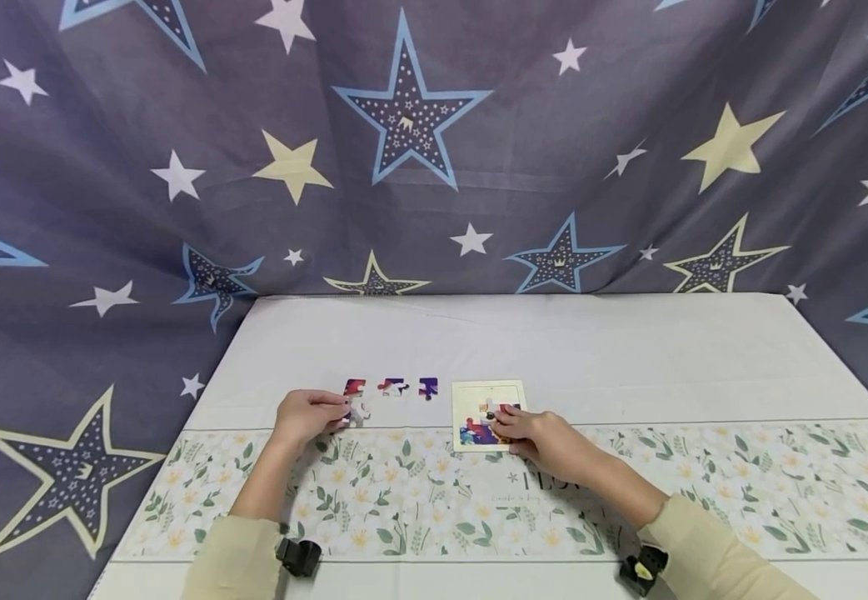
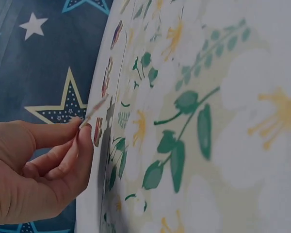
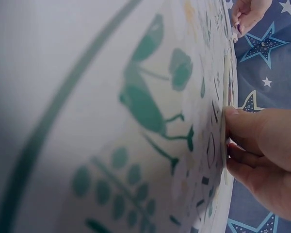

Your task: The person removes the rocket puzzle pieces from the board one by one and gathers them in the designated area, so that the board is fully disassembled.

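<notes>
My left hand [image 1: 310, 414] pinches a small jigsaw piece [image 2: 93, 112] between thumb and index finger, held edge-on in the left wrist view. Just beyond those fingers are a red piece [image 1: 355, 387] and a whitish piece [image 1: 360, 409]. Reaching in from the right, my right hand [image 1: 546, 437] rests its fingers on the right side of a square puzzle board [image 1: 471, 387] with a pale frame. Colourful pieces [image 1: 476, 432] fill the board's lower part, partly hidden under these fingers. The right wrist view shows the fingertips [image 3: 231, 112] against the frame.
Two more loose pieces, one red and white [image 1: 393, 387] and one purple [image 1: 428, 387], lie in a row left of the board. A white table cover [image 1: 629, 358] has a flowered band [image 1: 741, 483] across it. Behind stands a dark star-patterned curtain [image 1: 479, 200].
</notes>
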Demonstrator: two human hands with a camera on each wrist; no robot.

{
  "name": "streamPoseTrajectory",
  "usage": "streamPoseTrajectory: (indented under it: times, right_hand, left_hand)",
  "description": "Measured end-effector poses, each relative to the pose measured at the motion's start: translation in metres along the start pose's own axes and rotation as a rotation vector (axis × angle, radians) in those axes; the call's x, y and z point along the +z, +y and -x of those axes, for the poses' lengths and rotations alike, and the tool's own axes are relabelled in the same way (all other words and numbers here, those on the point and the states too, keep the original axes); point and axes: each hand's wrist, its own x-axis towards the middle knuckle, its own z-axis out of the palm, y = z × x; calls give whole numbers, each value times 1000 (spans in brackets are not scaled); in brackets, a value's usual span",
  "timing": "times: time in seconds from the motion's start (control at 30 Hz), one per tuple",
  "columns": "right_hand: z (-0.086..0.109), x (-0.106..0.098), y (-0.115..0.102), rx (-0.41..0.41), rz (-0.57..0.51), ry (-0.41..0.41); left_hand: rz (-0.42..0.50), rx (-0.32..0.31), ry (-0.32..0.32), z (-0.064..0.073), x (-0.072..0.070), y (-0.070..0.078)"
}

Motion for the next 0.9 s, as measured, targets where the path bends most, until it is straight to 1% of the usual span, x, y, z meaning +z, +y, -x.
streamPoseTrajectory:
  times: [0.13,0.3,0.43,0.63,0.8,0.9]
  right_hand:
    - [0,0,1,2,-7,-2]
    - [0,1,1,19,-22,-15]
    - [0,1,2,13,-12,-12]
    - [1,1,2,14,-10,-20]
    - [1,1,2,11,-12,-14]
    - [1,1,2,8,-8,-5]
  left_hand:
    - [-80,31,34,-3,0,1]
    - [-153,76,74,-5,1,1]
    - [-208,95,111,-6,2,0]
    - [-227,112,141,-5,2,0]
    - [-250,104,142,-4,-1,2]
    - [-270,113,143,-3,-1,3]
